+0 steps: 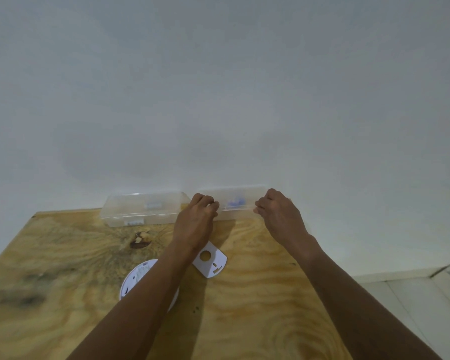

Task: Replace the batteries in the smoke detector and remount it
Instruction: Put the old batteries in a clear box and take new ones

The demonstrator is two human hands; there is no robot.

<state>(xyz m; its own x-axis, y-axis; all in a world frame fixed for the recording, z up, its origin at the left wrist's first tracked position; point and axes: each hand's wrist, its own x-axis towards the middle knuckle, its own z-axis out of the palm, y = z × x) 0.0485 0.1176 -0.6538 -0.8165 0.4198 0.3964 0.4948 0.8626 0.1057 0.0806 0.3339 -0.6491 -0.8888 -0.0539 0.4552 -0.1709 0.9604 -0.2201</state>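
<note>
From the head cam, my left hand (198,216) and right hand (276,211) each pinched an end of the clear box (235,202), which ran left-right between them. Smoke detector (138,279) lay face-down under my left forearm, so left was closer, with the mounting plate (210,261) just beside that wrist.

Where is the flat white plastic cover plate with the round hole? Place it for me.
The flat white plastic cover plate lies on the plywood table, centre of the head view, just right of the left forearm.
</note>
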